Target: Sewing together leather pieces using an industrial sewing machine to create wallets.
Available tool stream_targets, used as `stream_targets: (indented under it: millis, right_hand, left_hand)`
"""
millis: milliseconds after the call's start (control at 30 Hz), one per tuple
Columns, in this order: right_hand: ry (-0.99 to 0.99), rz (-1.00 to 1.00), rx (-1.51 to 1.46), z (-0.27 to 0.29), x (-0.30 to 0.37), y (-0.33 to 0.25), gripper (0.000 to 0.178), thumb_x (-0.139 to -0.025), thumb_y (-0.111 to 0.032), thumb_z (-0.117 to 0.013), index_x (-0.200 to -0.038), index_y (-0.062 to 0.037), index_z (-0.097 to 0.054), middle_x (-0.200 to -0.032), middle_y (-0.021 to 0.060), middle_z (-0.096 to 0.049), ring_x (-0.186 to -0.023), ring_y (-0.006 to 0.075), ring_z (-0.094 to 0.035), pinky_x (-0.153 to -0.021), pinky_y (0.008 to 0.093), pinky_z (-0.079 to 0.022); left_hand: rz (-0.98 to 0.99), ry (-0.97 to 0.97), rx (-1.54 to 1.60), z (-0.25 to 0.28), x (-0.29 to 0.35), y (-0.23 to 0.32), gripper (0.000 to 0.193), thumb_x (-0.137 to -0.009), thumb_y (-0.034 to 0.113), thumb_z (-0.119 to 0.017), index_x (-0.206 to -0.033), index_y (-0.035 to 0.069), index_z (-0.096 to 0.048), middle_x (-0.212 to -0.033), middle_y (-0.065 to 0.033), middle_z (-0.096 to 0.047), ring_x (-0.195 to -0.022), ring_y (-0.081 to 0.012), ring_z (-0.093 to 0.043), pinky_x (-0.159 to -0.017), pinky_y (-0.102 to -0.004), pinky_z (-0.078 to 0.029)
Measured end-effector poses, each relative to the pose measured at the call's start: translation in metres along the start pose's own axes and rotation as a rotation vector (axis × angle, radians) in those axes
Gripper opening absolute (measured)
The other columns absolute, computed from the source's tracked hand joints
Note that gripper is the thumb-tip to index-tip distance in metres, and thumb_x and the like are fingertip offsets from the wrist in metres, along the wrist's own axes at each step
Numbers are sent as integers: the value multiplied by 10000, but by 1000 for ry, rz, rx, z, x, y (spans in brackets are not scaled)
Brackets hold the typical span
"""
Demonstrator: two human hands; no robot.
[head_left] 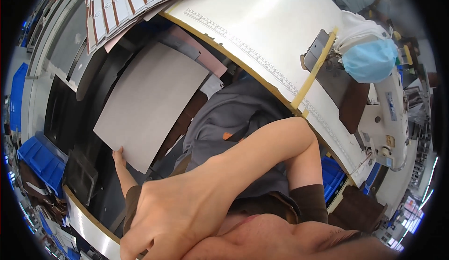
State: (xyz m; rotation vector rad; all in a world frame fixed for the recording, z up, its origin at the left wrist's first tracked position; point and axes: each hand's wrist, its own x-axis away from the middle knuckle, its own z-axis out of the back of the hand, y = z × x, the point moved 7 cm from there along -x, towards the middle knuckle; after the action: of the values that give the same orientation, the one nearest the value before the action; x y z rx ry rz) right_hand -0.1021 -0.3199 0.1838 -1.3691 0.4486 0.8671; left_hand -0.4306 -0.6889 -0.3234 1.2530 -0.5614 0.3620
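A large, flat grey board (152,96) lies tilted left of my lap, over darker brown pieces and a pink sheet (213,62). At its near left edge is my left hand (119,157), closed on the border with the thumb showing on top; the other fingers are mostly hidden. My right arm is bent sharply, and my right hand (168,213) is raised very close to the camera, away from the board. Its fingers are curled in and partly cut off by the lower edge, so anything inside them is hidden.
A white table (262,21) with a printed ruler along its yellow-taped edge stands ahead. Brown-striped white sheets (126,2) are stacked at the far left. A sewing machine (386,119), a blue face mask (369,61) and a phone (318,47) are right. A blue bin (42,161) stands left.
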Motion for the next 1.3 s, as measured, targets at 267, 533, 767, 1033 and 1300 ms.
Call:
stream_targets:
  millis: [267,533,767,1033,1300]
  right_hand:
    - [107,26,406,38,70,-30,455,-752,-12,-618,-1181,-164,-610,-1079,62,-631,-662,189,-624,-539,297,-503]
    - [574,-765,1199,124,238,-68,259,-720,68,-613,-935,-66,-669,-930,95,-684,-760,241,-677,-637,309,-546]
    - [1047,-1124,1597,163,345,-181,160,-823,8,-598,-973,-18,-645,-913,123,-646,-754,275,-644,-643,322,-508]
    - [1165,-1538,1412,179,446,-224,162,-826,-113,-632,-942,-16,-575,-913,118,-588,-888,305,-587,-784,385,-456]
    - [966,-1651,1208,188,457,-225,111,-824,-79,-602,-835,-23,-508,-806,121,-545,-781,313,-544,-694,395,-427]
  left_hand:
    - [-348,566,-482,8,4,90,480,-797,51,-631,-1262,39,-510,-1182,-137,-578,-1066,-287,-549,-951,-412,-419]
    - [-1368,-118,84,-375,215,442,265,-886,98,-581,-1109,-45,-578,-1064,-132,-616,-1014,-204,-577,-881,-317,-446]
    - [-322,-638,38,-707,141,516,498,-747,67,-694,-1146,-21,-407,-1115,-179,-360,-920,-382,-530,-757,-489,-519]
    - [-419,-581,-370,-767,63,516,356,-765,236,-745,-677,172,-407,-514,37,-328,-385,-63,-337,-319,-198,-188]
    - [-1700,175,-697,-732,247,537,319,-967,340,-384,-1109,107,-548,-999,-138,-672,-893,-402,-623,-707,-488,-480]
